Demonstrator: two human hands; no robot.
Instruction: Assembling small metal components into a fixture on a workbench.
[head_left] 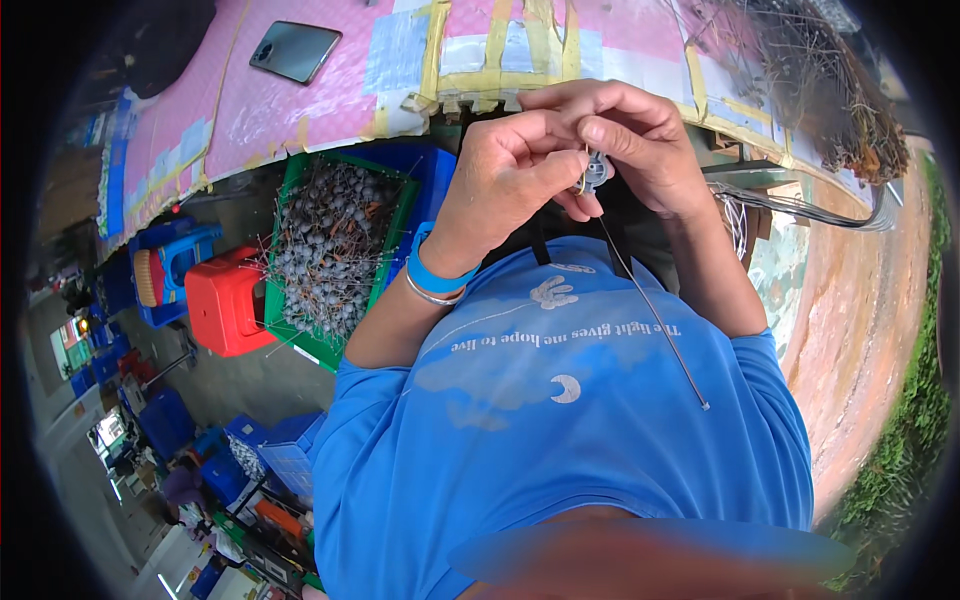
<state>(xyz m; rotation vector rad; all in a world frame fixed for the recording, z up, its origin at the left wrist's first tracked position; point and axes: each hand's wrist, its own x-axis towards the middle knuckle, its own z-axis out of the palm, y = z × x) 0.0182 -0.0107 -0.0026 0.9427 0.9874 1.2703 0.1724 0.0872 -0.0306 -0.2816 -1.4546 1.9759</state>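
Note:
Above my lap, at the table's front edge, both hands are close together around a small round grey plastic part [597, 172]. Thumb and fingers of my left hand [505, 175], with a blue band and a silver bangle at its wrist, pinch the part from the left. My right hand [645, 135] is closed just above and behind it, thumb against fingertips; a pale thin strand seems to run there, but what it grips is too small to tell. From the part a thin dark cable [655, 322] hangs across my blue shirt, ending in a tiny light tip [705, 406].
A green crate [296, 180] at left holds many similar grey parts with wires. Beside it stand a red stool [228, 302] and blue bins [160, 285]. The patched pink table [340, 110] carries a phone [295, 52] and, at far right, a tangled wire bundle [830, 80].

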